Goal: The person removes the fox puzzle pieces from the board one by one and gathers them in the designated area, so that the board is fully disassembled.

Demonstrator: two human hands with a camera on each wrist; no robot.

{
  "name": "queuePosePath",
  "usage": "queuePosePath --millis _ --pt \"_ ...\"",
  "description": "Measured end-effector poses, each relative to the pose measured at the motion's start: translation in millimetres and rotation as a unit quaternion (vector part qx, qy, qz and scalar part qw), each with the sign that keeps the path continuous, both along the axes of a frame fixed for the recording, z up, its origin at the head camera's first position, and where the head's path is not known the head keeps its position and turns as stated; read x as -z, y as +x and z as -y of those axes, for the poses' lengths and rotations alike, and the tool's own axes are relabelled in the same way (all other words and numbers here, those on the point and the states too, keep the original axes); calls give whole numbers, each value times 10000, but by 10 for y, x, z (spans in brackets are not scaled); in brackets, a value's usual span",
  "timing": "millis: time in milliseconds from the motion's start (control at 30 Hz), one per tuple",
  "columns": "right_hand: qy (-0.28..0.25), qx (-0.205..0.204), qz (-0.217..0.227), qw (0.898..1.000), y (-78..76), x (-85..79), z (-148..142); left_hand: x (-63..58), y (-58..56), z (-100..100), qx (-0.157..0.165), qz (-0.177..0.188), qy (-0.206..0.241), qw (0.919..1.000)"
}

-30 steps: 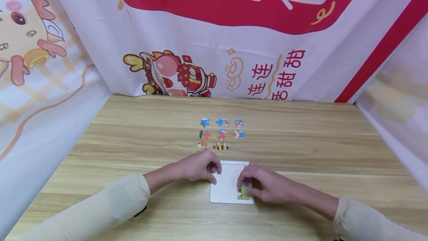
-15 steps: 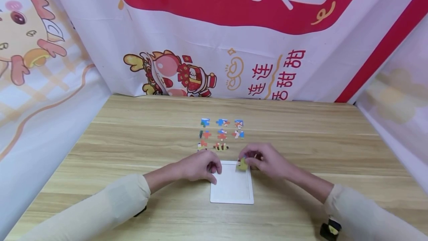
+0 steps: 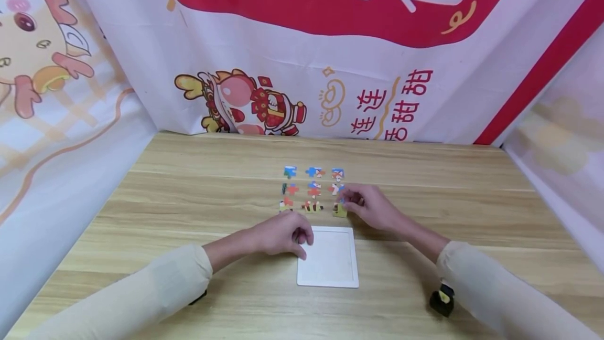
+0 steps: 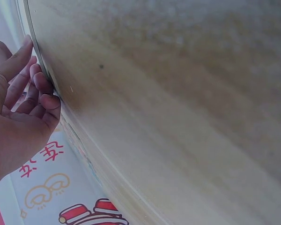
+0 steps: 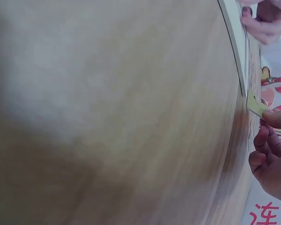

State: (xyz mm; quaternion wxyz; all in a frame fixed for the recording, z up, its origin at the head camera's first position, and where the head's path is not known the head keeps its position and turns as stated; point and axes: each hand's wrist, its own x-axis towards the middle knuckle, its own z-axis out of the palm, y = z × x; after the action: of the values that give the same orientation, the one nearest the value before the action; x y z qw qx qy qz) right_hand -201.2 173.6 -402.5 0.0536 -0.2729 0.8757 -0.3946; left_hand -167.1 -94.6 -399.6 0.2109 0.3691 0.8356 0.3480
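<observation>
In the head view, my right hand (image 3: 370,206) pinches a yellow-green jigsaw puzzle piece (image 3: 340,211) between thumb and fingers, low over the table at the right end of the nearest row. The same puzzle piece (image 5: 256,106) shows tilted between thumb and fingertips in the right wrist view. My left hand (image 3: 283,234) rests at the left edge of a white puzzle tray (image 3: 329,282), its fingers loosely bent and the thumb tip over the rim. Beyond the tray, several puzzle pieces (image 3: 313,189) with blue, red and yellow parts lie spaced in rows. The fingers partly cover the right-hand piece (image 3: 335,188) of the middle row.
The wooden table (image 3: 212,172) runs back to a printed cloth (image 3: 302,56), with white cloth on both sides. A black wrist device (image 3: 442,303) hangs under the right sleeve.
My right hand has lifted the yellow-green puzzle piece from the tray's lower right and carried it away from me to the nearest row. The left hand and tray have stayed put.
</observation>
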Motion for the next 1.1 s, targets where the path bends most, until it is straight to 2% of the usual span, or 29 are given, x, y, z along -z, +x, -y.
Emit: queuePosePath --millis 267,633,900,1100 --pt "299 207 -189 9992 -115 26 40 6 -5 11 18 10 -19 10000" --pt "756 309 -300 9962 -154 57 81 -1 12 15 6 26 -38 10000" --pt "1038 354 -834 9905 -132 44 97 -9 14 24 11 6 -68 10000" --pt "1130 420 -919 9884 -30 -15 25 9 16 49 71 -212 -52 9997"
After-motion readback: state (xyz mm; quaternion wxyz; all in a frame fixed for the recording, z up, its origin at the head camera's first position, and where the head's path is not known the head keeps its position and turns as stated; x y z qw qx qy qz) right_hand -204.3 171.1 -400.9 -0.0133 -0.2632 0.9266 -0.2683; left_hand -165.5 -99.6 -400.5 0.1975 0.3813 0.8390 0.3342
